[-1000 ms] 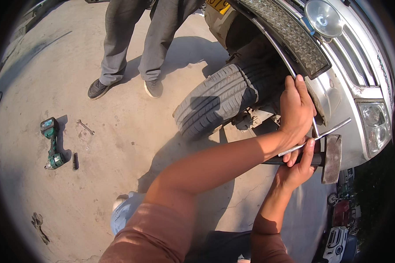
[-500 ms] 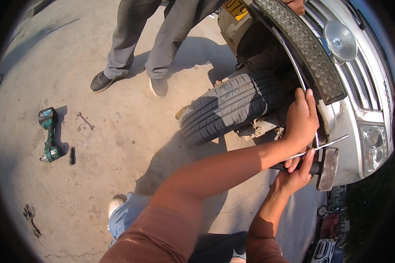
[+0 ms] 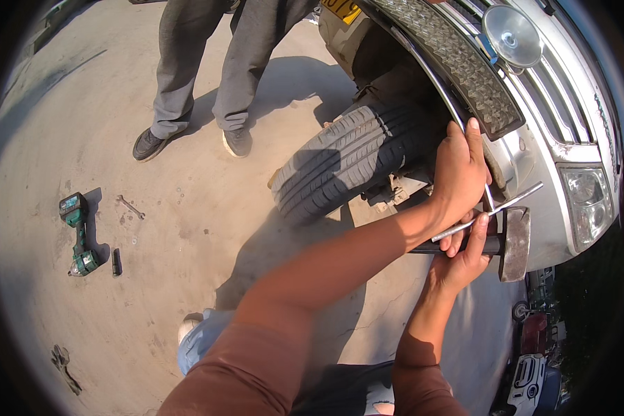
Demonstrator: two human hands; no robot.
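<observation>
From my end of the feed, I see both bare hands working to the right of centre in the frame. The left hand (image 3: 461, 166) is wrapped around a long, thin, silver metal rod (image 3: 439, 84), which slants from the top of the frame down to a short, straight, silver metal crossbar (image 3: 523, 195). Just below, the right hand (image 3: 464, 258) has its fingers curled around the black handle of a hammer with a heavy, blocky, grey metal head (image 3: 514, 244); its thumb points up at the place where rod and crossbar meet, though I cannot tell whether it presses on them.

The rod runs alongside a dark, diamond-textured panel (image 3: 457, 66) on the silver vehicle (image 3: 542, 163) filling the upper right. Near the centre I have a black, grooved rubber tyre (image 3: 340, 163), turned outward. A person in grey trousers (image 3: 246, 80) stands at upper left. On the concrete at left lie a green-and-black cordless power tool (image 3: 80, 239), a small metal wrench (image 3: 130, 206) and a short black cylinder (image 3: 116, 262).
</observation>
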